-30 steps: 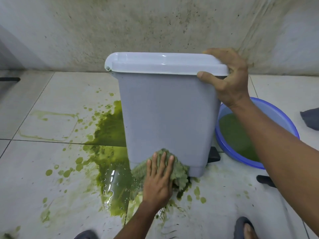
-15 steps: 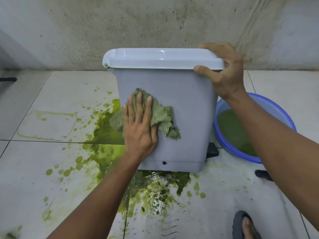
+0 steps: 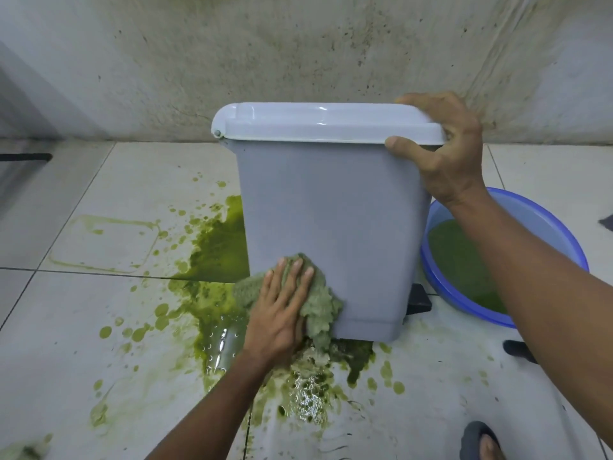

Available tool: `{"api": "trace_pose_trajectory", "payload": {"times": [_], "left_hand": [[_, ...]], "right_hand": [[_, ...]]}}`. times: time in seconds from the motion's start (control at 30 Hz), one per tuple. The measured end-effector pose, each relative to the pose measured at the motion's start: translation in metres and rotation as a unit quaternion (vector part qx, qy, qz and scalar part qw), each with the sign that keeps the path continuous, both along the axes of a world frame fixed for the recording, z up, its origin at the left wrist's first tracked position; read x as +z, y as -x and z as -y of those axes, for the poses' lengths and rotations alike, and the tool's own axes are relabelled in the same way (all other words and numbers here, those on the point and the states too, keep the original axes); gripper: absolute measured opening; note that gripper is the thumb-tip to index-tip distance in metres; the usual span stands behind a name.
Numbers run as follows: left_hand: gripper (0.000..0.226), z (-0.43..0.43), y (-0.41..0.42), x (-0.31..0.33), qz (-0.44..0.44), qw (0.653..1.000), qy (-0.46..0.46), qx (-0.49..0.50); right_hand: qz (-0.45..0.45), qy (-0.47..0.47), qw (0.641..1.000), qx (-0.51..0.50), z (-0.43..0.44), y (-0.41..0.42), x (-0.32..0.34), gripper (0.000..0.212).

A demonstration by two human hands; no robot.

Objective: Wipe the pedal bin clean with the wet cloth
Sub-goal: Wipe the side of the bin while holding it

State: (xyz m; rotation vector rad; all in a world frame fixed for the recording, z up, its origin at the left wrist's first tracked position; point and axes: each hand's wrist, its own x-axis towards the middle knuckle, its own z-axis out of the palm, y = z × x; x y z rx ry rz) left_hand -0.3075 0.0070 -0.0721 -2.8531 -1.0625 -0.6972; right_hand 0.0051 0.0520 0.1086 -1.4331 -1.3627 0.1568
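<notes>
1. Pedal bin point(image 3: 331, 210) upright on the tiled floor point(image 3: 99, 343), close to the stained wall point(image 3: 298, 44), white lid point(image 3: 325, 122) closed, black pedal point(image 3: 420, 302) projecting at the lower right.
2. Left hand point(image 3: 282, 313) flat, fingers spread, pressing the wet cloth point(image 3: 318, 310) against the lower left of the bin's near side, just above the base. Cloth bunched, stained green, hanging partly below the palm.
3. Right hand point(image 3: 444, 151) clamped over the lid's right corner, thumb on the front edge, fingers across the top; steadying the bin.
4. Green liquid point(image 3: 219, 247) pooled on the floor to the left of and in front of the bin, with splashes further out. Blue basin point(image 3: 564, 234) of green water just right of the bin, partly behind the right forearm.
5. Step in hand, by judgement: wiping the near side, at the bottom of a stroke.
6. Visible side appears largely free of marks; other sides and lid top not assessable from this view.
7. Next move likely calls for drawing the cloth upward or across under steady pressure, the right hand's hold kept firm against tipping. Cloth looks soiled; rinsing probably due soon.
</notes>
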Motion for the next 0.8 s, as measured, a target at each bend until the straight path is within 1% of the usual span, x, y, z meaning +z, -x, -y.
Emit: {"api": "trace_pose_trajectory", "payload": {"times": [0.03, 0.1, 0.17, 0.27, 0.33, 0.4, 0.43, 0.5, 0.53, 0.57, 0.6, 0.63, 0.7, 0.73, 0.8], "left_hand": [[0.071, -0.013, -0.009, 0.016, 0.044, 0.999, 0.008, 0.022], [0.065, -0.035, -0.025, 0.045, 0.101, 0.993, 0.007, 0.052], [0.063, -0.044, -0.036, 0.059, 0.127, 0.990, 0.009, 0.058], [0.062, -0.030, -0.033, 0.046, 0.131, 0.990, 0.014, 0.054], [0.062, -0.011, -0.026, 0.025, 0.110, 0.992, 0.019, 0.054], [0.069, 0.012, -0.023, 0.003, 0.077, 0.995, 0.030, 0.053], [0.077, 0.023, -0.023, -0.006, 0.053, 0.997, 0.030, 0.050], [0.098, 0.040, -0.027, -0.018, -0.014, 0.999, 0.003, 0.033], [0.109, 0.043, -0.031, -0.020, -0.049, 0.999, -0.014, 0.016], [0.115, 0.040, -0.037, -0.017, -0.073, 0.997, -0.028, -0.009], [0.115, 0.033, -0.044, -0.010, -0.080, 0.995, -0.044, -0.038], [0.109, 0.022, -0.053, 0.002, -0.074, 0.993, -0.058, -0.069], [0.091, -0.004, -0.072, 0.033, -0.037, 0.991, -0.080, -0.104], [0.083, -0.019, -0.079, 0.051, -0.007, 0.992, -0.087, -0.096], [0.074, -0.049, -0.083, 0.081, 0.053, 0.994, -0.090, -0.026]], "right_hand": [[0.001, 0.001, 1.000, 0.000, 0.001, 0.000, 0.000, 0.041], [0.001, 0.003, 1.000, 0.003, 0.000, 0.000, 0.000, 0.041], [-0.004, 0.002, 1.000, 0.002, -0.001, -0.001, 0.002, 0.040], [-0.005, -0.003, 1.000, -0.001, -0.001, -0.001, 0.002, 0.039], [-0.003, -0.008, 1.000, 0.001, -0.001, 0.000, 0.001, 0.039], [-0.004, -0.011, 1.000, 0.004, -0.001, 0.000, 0.001, 0.040], [-0.005, -0.012, 1.000, 0.003, -0.001, 0.000, 0.001, 0.040], [-0.005, -0.018, 1.000, 0.003, 0.000, 0.001, 0.001, 0.040], [-0.003, -0.021, 1.000, 0.004, 0.001, 0.001, 0.000, 0.040], [0.000, -0.023, 1.000, 0.005, 0.001, 0.002, 0.000, 0.040], [0.003, -0.024, 1.000, 0.006, 0.002, 0.002, 0.000, 0.040], [0.006, -0.022, 1.000, 0.007, 0.002, 0.002, -0.001, 0.040], [0.008, -0.019, 1.000, 0.009, 0.003, 0.001, 0.000, 0.041], [0.008, -0.018, 1.000, 0.010, 0.003, 0.000, 0.000, 0.042], [0.011, -0.015, 1.000, 0.012, 0.002, -0.001, 0.001, 0.042]]}}
